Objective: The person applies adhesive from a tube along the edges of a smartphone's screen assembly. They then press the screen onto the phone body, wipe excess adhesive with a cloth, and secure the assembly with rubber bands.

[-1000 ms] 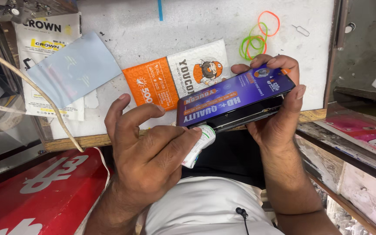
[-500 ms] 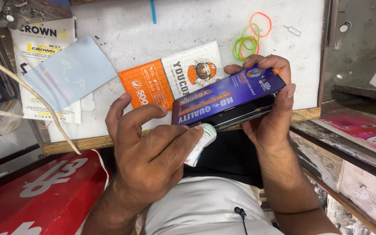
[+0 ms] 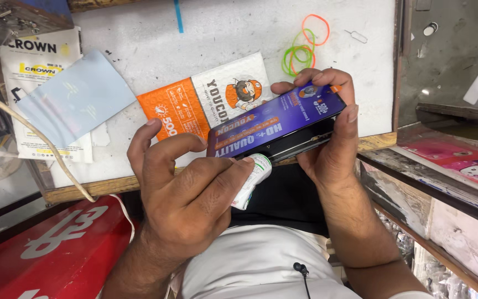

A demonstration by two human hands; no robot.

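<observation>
Head view, left hand [image 3: 186, 202] grip pinching small white tube [image 3: 252, 180], right hand [image 3: 327, 138] grip clasping purple-filmed phone [image 3: 275, 124].

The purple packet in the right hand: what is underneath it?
Under the purple packet a dark, thin phone-like slab shows along its lower edge, gripped by the right hand. The left hand holds a small white tube against that edge. The slab's face is covered.
</observation>
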